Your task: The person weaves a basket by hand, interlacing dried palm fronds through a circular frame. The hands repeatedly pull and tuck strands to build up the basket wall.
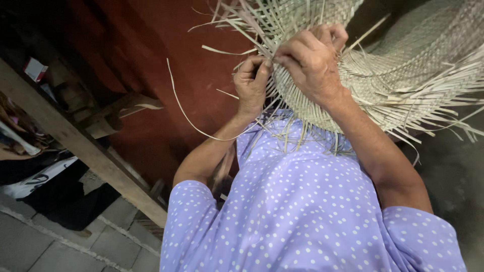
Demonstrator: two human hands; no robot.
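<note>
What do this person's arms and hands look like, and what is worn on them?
Both arms are bare from above the elbow down. Short lilac sleeves with small white dots cover the upper arms. The left hand and right hand wear no gloves; no rings or watch are visible.

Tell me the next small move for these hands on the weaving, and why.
Probably pull the pinched straw strip snug: the left hand grips it at the woven mat's frayed edge, its tail hanging slack, while the right hand holds the weave.

Red wall, wooden beam, grey block floor
</note>
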